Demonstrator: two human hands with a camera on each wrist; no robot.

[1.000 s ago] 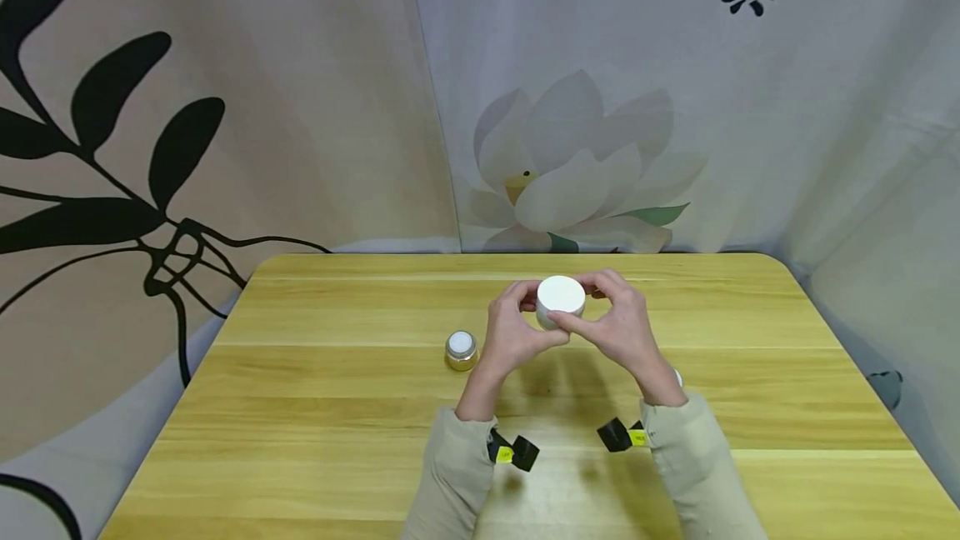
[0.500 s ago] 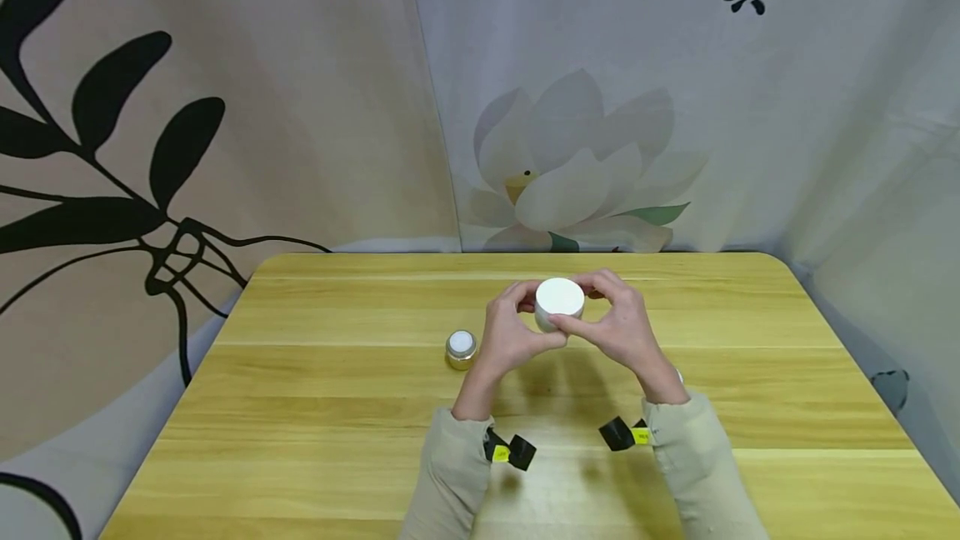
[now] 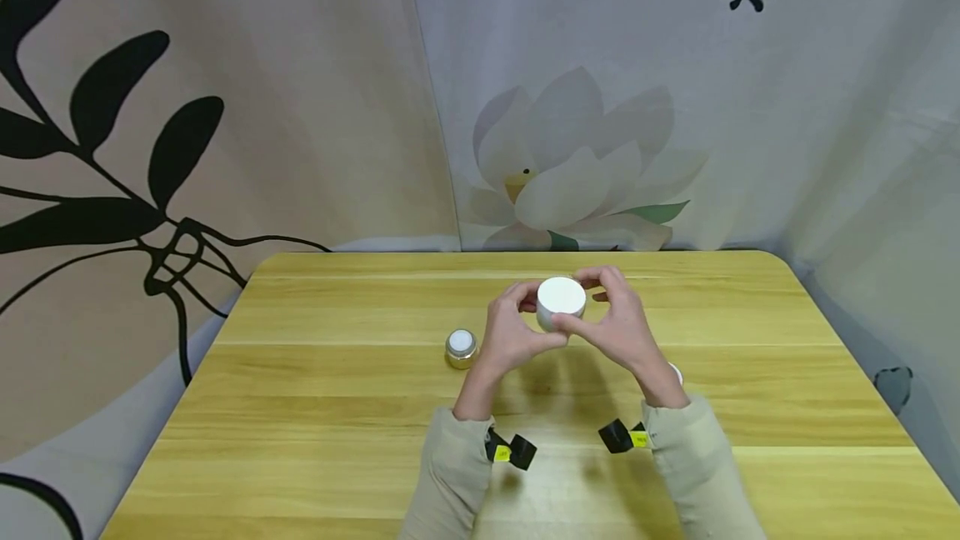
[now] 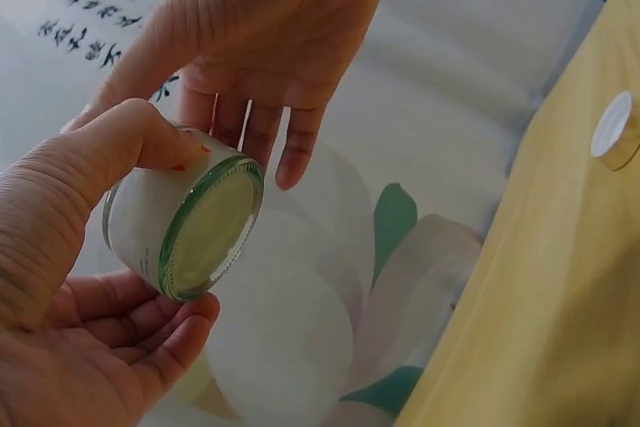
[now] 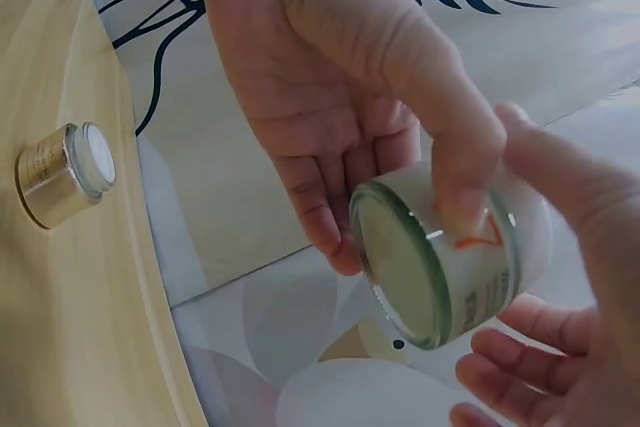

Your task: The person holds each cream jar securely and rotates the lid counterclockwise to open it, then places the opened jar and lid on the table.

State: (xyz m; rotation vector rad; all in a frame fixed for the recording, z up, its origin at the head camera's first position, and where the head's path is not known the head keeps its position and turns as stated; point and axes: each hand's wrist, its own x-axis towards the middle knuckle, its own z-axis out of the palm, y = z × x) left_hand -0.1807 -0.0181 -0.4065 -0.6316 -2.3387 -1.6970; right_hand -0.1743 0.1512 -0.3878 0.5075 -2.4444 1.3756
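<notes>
**White jar up in both hands, lid on, right-hand grip looks pretty loose**

Closest in are the two sleeves [image 3: 453,469], each with a black wrist camera [image 3: 522,452] on it. A round white thing [image 3: 676,372] pokes out beside the right wrist; most of it is hidden in the head view, so I can't say if it's a spare lid or a small pot.

Then the hands. The left hand [image 3: 510,332] has the jar [image 5: 475,297] by its body, thumb on the printed side, fingers toward the glass base. The right hand [image 3: 618,319] is in a wide pinch at the lid [image 3: 561,294], thumb on the near side, index around the far edge, other fingers hanging off. Can't tell how hard it's pressing. The jar is off the table [image 3: 337,423], base showing in both wrist views.

My read: this is the two-handed hold-and-handle step. If the lid gets turned, that'd call for a firm left hand on the body and the right fingertips seated evenly on the rim.

The gold jar [image 3: 461,349] stands upright on the table, left of the left hand, held by nobody. Behind everything, the cloth [image 3: 337,107] with printed leaves and a lotus.
</notes>
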